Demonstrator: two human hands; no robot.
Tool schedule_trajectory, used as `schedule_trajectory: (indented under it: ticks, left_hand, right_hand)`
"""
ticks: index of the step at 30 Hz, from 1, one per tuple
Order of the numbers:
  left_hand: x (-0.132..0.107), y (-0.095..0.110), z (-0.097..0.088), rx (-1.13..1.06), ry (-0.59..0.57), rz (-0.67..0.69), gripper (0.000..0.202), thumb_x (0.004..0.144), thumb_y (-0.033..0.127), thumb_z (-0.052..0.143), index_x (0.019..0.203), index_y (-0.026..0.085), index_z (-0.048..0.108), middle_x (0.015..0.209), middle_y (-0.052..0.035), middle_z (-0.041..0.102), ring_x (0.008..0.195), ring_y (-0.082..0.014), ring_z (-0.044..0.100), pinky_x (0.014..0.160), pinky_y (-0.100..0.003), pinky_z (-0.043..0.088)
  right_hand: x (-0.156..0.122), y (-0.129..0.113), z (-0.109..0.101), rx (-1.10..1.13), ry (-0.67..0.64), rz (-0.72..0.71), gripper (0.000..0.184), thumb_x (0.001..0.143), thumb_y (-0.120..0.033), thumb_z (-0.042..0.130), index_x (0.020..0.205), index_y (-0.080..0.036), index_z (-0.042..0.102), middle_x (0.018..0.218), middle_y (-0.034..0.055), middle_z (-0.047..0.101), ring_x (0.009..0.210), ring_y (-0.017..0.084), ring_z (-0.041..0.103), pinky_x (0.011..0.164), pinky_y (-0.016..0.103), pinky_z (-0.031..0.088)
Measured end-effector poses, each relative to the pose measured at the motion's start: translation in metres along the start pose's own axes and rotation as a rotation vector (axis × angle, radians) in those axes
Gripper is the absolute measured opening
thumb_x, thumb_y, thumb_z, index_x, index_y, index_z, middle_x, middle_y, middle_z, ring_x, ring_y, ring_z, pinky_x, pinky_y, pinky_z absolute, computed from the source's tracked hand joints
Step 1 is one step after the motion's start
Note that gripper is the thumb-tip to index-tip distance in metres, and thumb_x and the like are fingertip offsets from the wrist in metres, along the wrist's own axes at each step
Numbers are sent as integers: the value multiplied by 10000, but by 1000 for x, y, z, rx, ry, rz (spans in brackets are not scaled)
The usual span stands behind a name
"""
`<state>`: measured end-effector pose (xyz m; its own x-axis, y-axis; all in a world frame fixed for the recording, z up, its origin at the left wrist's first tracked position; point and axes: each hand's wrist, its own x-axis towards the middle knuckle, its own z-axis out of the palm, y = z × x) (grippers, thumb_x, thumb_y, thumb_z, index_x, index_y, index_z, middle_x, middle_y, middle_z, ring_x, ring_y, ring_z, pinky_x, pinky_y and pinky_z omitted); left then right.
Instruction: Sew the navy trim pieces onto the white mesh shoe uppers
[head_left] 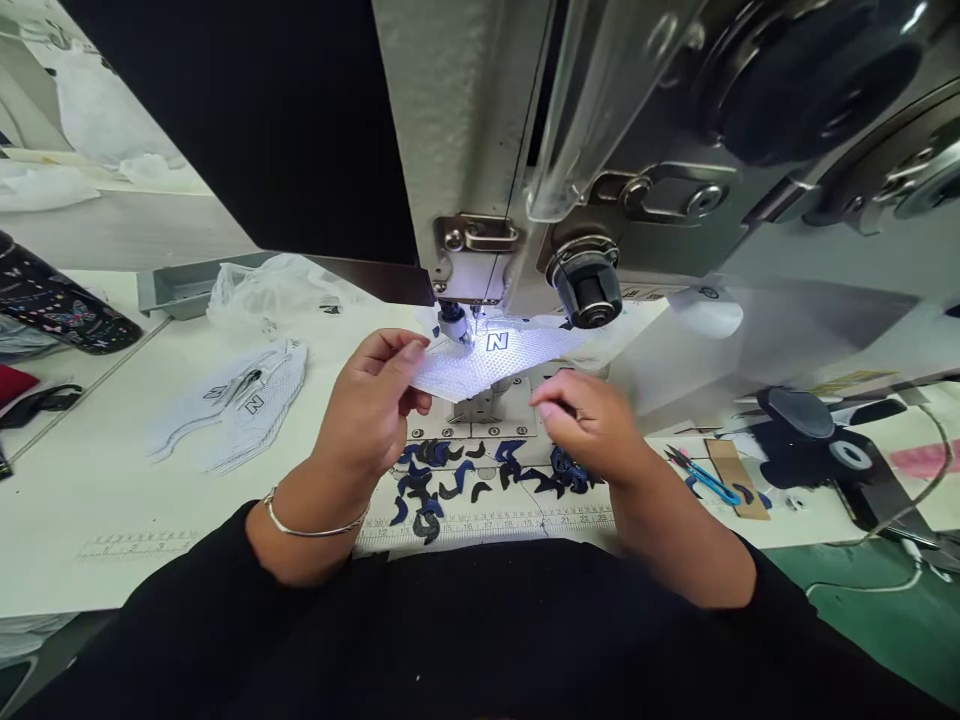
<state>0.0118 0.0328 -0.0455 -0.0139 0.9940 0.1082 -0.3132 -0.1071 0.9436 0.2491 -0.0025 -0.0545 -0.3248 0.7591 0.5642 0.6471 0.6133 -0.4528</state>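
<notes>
My left hand point(379, 395) pinches the left edge of a white mesh shoe upper piece point(457, 372) between thumb and fingers. A dark-outlined N mark shows on that piece, which lies under the needle area of the sewing machine point(465, 250), lit by its lamp. To the right of the piece, apart from it, is my right hand point(585, 415), its fingers curled together; what they hold, if anything, is hidden. Small dark blue and black curved pieces point(461, 470) are scattered on the table just in front of the needle plate point(491, 415).
More white upper pieces point(255, 405) with N marks lie to the left, near a clear plastic bag point(277, 290) and grey tray point(180, 288). A dark patterned bottle point(60, 300) stands far left. Blue thread snips point(705, 475) and a brown strip point(737, 480) lie at right.
</notes>
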Motion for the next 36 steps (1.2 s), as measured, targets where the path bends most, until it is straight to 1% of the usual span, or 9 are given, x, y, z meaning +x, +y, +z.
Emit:
schedule_trajectory:
  ticks: [2,4,7,12,20,26,31,33,36]
  left_hand:
    - [0,-6,-7,-36,32,-5,154,855,343,676,829,199,626,724,8,549,529,-84,492,442,-214,384]
    - [0,-14,-13,-52,44,-42,175,868,331,641,771,195,590,650,19,511,516,-84,469,461,-214,375]
    - [-2,-25,-22,-20,69,-83,139,829,265,639,737,197,560,612,31,497,513,-82,447,474,-209,353]
    - [-4,-34,-27,32,75,-91,108,781,190,634,720,195,545,597,37,494,520,-80,443,491,-205,344]
    - [-3,-36,-29,104,60,-80,155,810,241,674,725,196,552,586,42,505,514,-81,444,493,-204,346]
    - [-3,-39,-29,116,66,-73,183,831,287,685,732,193,563,564,45,494,506,-81,426,489,-210,329]
    - [-2,-42,-30,122,56,-63,184,831,300,695,744,193,574,574,43,505,513,-82,432,491,-212,331]
    - [-2,-42,-30,124,54,-64,192,830,314,702,745,193,577,577,43,504,514,-82,433,492,-213,333]
    - [-2,-43,-30,129,49,-68,197,835,323,703,751,193,582,580,44,501,516,-83,430,501,-216,339]
  right_hand:
    - [-2,5,13,-8,-321,-16,131,888,-145,571,909,-212,682,859,-5,699,797,159,645,708,281,490]
    - [-3,9,32,-72,-547,-50,114,911,-175,608,984,-206,689,950,16,706,870,169,646,749,283,488]
    - [-7,9,57,-216,-657,-80,116,935,-216,624,1038,-196,674,997,36,689,900,180,633,744,285,477]
    - [-10,6,74,-377,-697,-89,116,951,-155,566,1033,-171,646,984,63,672,869,202,621,689,299,458]
    - [-14,0,75,-284,-719,-144,159,989,-259,545,1122,-189,597,1044,63,634,934,208,594,747,311,470]
    - [-15,-3,84,-303,-766,-122,141,983,-249,554,1107,-198,601,1041,66,619,910,219,593,697,317,457]
    - [-13,-3,81,-306,-710,-53,157,973,-170,527,1117,-175,589,1036,74,631,921,216,590,718,316,444]
    - [-13,-3,77,-279,-698,-38,135,980,-190,529,1099,-173,590,1021,67,637,914,209,590,729,315,438]
    - [-14,-5,70,-178,-785,-107,114,966,-254,593,1061,-191,602,1021,48,636,920,201,590,717,301,427]
